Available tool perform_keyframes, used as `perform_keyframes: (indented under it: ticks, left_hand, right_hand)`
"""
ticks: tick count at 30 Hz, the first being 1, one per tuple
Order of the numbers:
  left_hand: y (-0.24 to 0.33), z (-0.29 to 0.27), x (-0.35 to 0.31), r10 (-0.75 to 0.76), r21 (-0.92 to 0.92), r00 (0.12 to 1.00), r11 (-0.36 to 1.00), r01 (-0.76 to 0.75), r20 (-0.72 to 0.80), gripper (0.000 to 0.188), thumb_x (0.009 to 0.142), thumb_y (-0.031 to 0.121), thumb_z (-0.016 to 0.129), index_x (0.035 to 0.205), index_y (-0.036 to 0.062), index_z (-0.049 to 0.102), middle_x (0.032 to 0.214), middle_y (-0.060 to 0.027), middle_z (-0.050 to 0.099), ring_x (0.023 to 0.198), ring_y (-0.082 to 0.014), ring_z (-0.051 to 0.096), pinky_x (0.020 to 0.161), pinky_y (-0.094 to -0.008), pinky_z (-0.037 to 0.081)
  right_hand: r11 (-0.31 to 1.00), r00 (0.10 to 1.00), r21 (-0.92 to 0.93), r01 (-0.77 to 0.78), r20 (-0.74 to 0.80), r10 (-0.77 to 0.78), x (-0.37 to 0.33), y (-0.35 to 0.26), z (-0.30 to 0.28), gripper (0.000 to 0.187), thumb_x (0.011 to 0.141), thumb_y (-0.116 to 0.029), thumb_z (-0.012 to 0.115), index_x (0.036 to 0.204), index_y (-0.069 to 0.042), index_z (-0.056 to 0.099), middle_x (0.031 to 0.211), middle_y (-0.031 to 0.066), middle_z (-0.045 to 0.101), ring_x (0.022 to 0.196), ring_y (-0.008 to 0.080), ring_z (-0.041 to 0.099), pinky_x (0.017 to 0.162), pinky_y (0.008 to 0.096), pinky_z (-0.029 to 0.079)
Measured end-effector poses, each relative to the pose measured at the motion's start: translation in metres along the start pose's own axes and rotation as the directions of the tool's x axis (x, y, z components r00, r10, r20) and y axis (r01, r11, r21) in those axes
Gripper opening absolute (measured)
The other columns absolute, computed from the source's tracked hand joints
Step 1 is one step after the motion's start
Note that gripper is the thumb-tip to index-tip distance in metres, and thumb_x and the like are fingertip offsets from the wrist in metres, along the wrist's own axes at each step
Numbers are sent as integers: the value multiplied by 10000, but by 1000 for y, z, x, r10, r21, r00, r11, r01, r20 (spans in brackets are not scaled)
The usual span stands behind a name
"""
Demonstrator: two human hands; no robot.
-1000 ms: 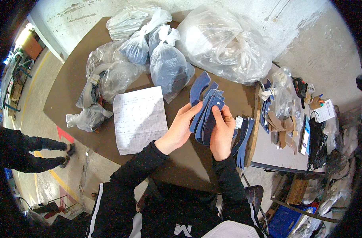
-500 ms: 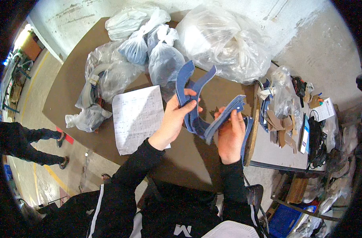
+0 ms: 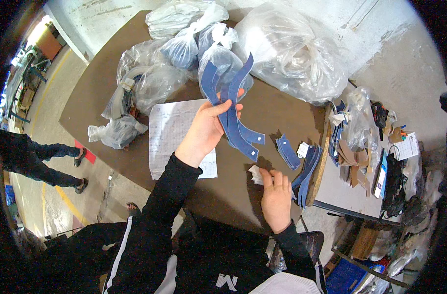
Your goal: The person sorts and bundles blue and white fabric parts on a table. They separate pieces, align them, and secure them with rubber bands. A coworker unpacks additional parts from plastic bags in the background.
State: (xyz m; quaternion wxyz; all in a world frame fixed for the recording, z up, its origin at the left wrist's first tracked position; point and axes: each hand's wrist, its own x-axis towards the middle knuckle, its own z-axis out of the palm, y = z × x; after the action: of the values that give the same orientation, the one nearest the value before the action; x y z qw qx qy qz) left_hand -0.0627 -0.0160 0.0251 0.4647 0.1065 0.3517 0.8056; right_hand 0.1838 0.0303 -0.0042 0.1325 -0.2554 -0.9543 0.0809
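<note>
Several wavy blue fabric strips (image 3: 231, 112) with small white tags at their lower ends are clasped in my left hand (image 3: 206, 125), raised over the brown table. Lower right, my right hand (image 3: 276, 198) is closed at the fingertips on a small crumpled white piece (image 3: 256, 175) near the tabletop; what it is made of cannot be made out. Beyond that hand lies a short stack of blue strips (image 3: 287, 152), with a white scrap (image 3: 302, 150) beside it. Longer blue strips (image 3: 309, 174) rest along the table's right edge.
A handwritten paper sheet (image 3: 172, 142) lies under my left forearm. Tied plastic bags (image 3: 223, 63) and a large clear bag (image 3: 294, 54) fill the back. On the right, a side table (image 3: 348, 196) carries brown strips (image 3: 353, 157) and cables. Another person's legs (image 3: 42, 159) show at left.
The short stack has left my right hand and lies on the table. That hand has moved down toward me to the white piece. My left hand still holds its strips, now turned and hanging apart.
</note>
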Motion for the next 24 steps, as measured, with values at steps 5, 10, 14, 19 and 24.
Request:
perform_keyframes:
  ticks: [5, 10, 14, 19, 24]
  left_hand:
    - [5, -11, 3, -67, -154, 996, 985, 77, 66, 315, 965, 210, 550, 1238, 56, 519, 1034, -30, 623, 876, -160, 597, 835, -357, 505]
    - [0, -24, 2, -29, -227, 995, 973, 51, 100, 353, 953, 342, 566, 1189, 82, 534, 916, -20, 580, 807, -179, 581, 802, -378, 503]
    - [-7, -4, 8, 23, -77, 982, 997, -9, 187, 434, 964, 437, 507, 1186, 67, 560, 919, -25, 617, 777, -152, 595, 702, -322, 520]
    - [-24, 7, 5, 103, -21, 923, 995, -102, 371, 378, 978, 413, 509, 1132, 76, 581, 787, 22, 545, 652, -84, 537, 585, -226, 464]
    - [-56, 10, 8, 136, 204, 916, 953, -226, 378, 353, 986, 373, 508, 1010, 38, 616, 710, -7, 583, 629, -74, 550, 575, -236, 465]
  right_hand:
    - [878, 988, 456, -147, 28, 151, 30, 11, -18, 219, 860, 15, 530, 1075, 14, 570, 988, 183, 559, 961, 392, 524, 865, 437, 432]
    - [917, 998, 397, -41, 57, 20, 32, 11, 9, 286, 878, -12, 528, 1162, 23, 518, 1102, 216, 531, 1082, 400, 482, 928, 431, 396]
    - [994, 997, 102, -46, -49, 51, 33, 20, 21, 513, 780, -13, 648, 1274, -7, 506, 1173, 228, 544, 1133, 400, 463, 1007, 502, 336]
    - [871, 998, 491, -24, 67, -10, 69, 78, -18, 378, 960, -211, 569, 1288, -23, 550, 1328, 184, 519, 1150, 277, 521, 987, 364, 400]
    - [735, 1000, 678, -10, 2, 12, 130, 5, -52, 424, 913, -241, 651, 1206, 56, 576, 1193, 183, 610, 1009, 231, 586, 870, 347, 477]
